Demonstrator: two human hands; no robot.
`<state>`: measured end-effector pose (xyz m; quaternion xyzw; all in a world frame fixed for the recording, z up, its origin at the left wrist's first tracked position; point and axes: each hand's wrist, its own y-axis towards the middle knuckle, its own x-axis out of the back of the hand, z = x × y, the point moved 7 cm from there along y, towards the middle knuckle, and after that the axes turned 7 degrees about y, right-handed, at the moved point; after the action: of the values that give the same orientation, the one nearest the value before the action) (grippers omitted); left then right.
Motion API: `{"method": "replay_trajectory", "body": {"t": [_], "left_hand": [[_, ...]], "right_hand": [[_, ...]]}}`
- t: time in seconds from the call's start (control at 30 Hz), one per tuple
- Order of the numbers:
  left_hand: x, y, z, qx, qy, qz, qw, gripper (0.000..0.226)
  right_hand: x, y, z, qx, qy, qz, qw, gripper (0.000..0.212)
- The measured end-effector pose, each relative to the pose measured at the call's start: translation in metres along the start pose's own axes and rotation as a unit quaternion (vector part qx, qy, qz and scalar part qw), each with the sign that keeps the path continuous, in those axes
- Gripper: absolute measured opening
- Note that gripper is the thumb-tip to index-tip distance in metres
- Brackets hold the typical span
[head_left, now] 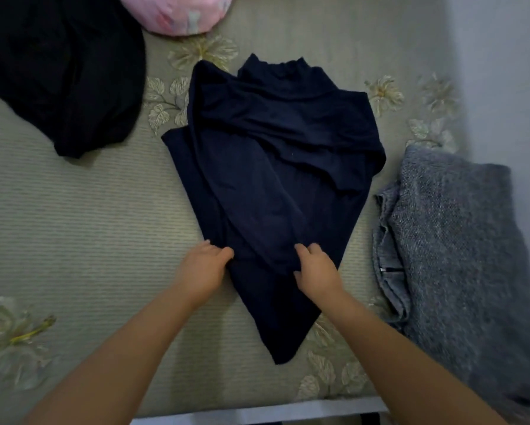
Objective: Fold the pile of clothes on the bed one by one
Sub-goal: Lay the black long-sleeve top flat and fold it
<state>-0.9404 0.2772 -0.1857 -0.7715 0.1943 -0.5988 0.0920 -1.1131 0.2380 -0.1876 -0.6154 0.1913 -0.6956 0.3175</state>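
**Both hands on the navy garment at mid-bed**

The navy garment [276,179] lay spread in the middle of the bed [88,216], its gathered waistband end farthest from the person and a tapering point nearest the bed's near edge. Both hands met it low down, just above that point. The left hand [203,268] came in at the cloth's left edge, fingers curled and pinching a fold there. The right hand [315,268] sat on top of the cloth a little to the right, fingers bent and gripping a raised ridge of fabric. So each grip was closed on the garment, with a narrow strip of navy cloth between the two hands.

The garment was thin, soft and matte, dark navy throughout, with long loose creases running from the waistband down toward the hands. One layer was folded over another, leaving a wedge-like outline, wide in the upper half and narrow below.

The bedcover was a pale olive weave with fine horizontal ribs and cream embroidered flowers and leaves. At the upper left lay a black heap [61,72] of clothing, crumpled and without clear shape. A pink cushion [177,13], rounded and puffy, sat at the top edge. To the right, well apart from the hands, lay a grey knit [460,240], coarse and speckled, folded into a thick slab beside the navy cloth.
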Motion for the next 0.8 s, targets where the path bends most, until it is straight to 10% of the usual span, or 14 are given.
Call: {"method": "replay_trajectory", "body": {"t": [0.13, 0.2, 0.3, 0.37, 0.47, 0.57, 0.8], "left_hand": [[-0.019, -0.047, 0.009, 0.000, -0.053, 0.259, 0.965, 0.031], [-0.034, -0.090, -0.004, 0.003, -0.130, 0.472, 0.872, 0.031], [-0.034, -0.121, -0.010, -0.009, -0.101, 0.633, 0.767, 0.038], [-0.018, -0.090, 0.003, 0.019, -0.114, 0.560, 0.821, 0.033], [0.037, 0.000, 0.040, 0.096, -0.147, 0.228, 0.958, 0.025], [0.088, 0.072, 0.075, 0.197, -0.147, -0.028, 0.969, 0.028], [0.081, 0.164, 0.106, 0.271, -0.068, -0.051, 0.959, 0.029]], "right_hand": [[-0.004, -0.002, 0.017, 0.110, 0.009, 0.202, 0.973, 0.033], [-0.001, -0.010, 0.018, 0.101, -0.015, 0.305, 0.947, 0.029], [0.042, 0.017, 0.026, 0.138, -0.002, 0.189, 0.972, 0.025], [0.080, 0.044, 0.028, 0.138, 0.067, 0.049, 0.987, 0.024], [0.117, 0.083, 0.028, 0.123, 0.086, -0.102, 0.983, 0.028], [0.134, 0.121, 0.029, 0.103, -0.019, -0.141, 0.984, 0.049], [0.125, 0.166, 0.052, 0.198, -0.172, -0.066, 0.963, 0.057]]}}
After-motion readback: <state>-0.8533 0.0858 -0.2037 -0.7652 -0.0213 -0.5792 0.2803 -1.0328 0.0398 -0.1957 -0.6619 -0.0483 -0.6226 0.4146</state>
